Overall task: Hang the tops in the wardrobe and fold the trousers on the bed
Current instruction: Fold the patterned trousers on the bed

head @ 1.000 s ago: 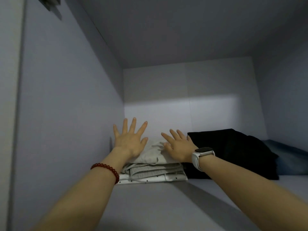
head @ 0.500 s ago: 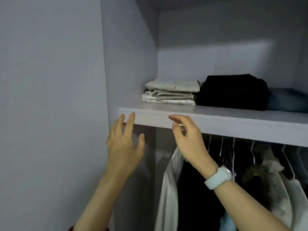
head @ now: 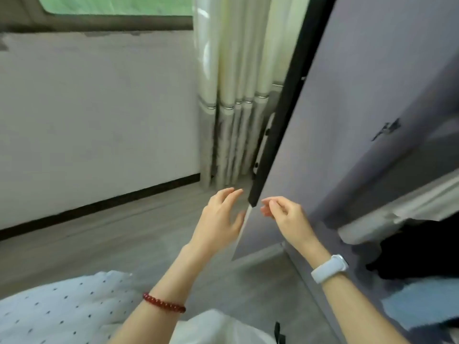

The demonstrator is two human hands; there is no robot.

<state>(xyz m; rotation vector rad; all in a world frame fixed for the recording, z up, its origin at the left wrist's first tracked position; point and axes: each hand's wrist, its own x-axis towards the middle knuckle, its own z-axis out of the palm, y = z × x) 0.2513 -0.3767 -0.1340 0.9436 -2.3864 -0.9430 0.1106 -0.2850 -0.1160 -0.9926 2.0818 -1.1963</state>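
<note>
Hands free: left hand [head: 218, 217] and right hand [head: 285, 217] loosely spread, holding nothing, flanking wardrobe door [head: 347, 135] edge at 12 o'clock, likely between garments. Hung tops [head: 409, 247] at 3 o'clock; dotted fabric [head: 54, 309] at 8 o'clock.

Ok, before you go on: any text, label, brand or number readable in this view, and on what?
None readable.
Wardrobe door: a dark mark on its face, too blurred to tell if it is text.
Watch on the right wrist: only the pale band shows, no display or brand.
Dotted white fabric: small dark dots, a pattern, no letters.
Both hands, left hand and right hand, hold nothing that bears print.
</note>
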